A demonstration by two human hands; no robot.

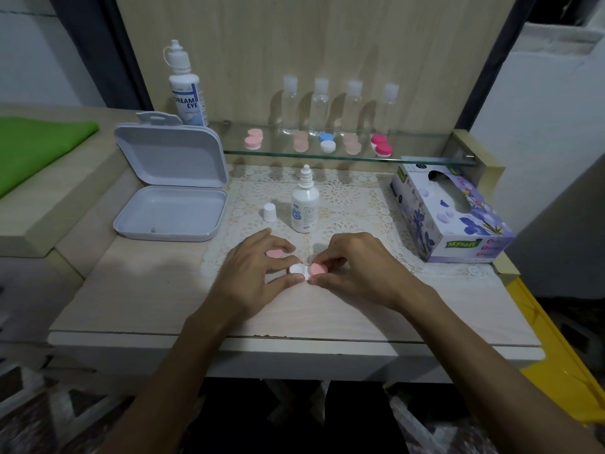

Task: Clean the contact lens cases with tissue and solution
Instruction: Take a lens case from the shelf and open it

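round white lens case (298, 271), pink cap (317, 269) pinched

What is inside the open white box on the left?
The white box shows only a bare tray with one small dark speck near its front rim. Its raised lid hides whatever stands directly behind.

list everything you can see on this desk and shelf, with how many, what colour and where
Lens case: 1, white, one pink cap on, in both hands.
Loose cap: 1, pink, under left fingers.
Small bottle: 1, white, uncapped, mat centre.
Bottle cap: 1, white, left of it.
Big bottle: 1, white, back left.
Box: 1, grey, open, left.
Tissue box: 1, purple floral, right.
Clear bottles: 4, glass shelf.
Shelf cases: 5, pink, blue-white, magenta.
Left hand, right hand: holding case.
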